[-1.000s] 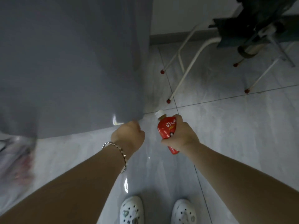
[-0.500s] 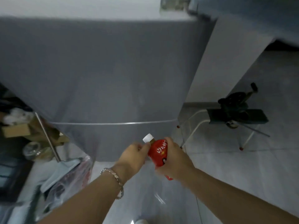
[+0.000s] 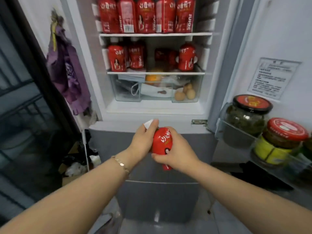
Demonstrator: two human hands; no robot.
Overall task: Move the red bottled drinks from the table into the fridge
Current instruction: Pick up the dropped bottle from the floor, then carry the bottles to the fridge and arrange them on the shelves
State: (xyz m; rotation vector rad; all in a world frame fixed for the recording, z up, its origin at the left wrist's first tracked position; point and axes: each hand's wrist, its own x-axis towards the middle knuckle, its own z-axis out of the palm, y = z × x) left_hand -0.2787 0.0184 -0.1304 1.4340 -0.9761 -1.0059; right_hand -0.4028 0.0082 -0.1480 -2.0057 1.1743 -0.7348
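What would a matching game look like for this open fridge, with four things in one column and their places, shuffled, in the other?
Things
1. red plastic bottle with a white cap
2. brown eggs
3. glass jar of dark greens with a black-rimmed red lid
4. purple cloth

Places
A. on the open door's shelf
B. hanging left of the fridge
C. in the clear plastic drawer
D. gripped by the left hand and right hand

Pairs: 1-D, 2-C, 3-A, 4-B.
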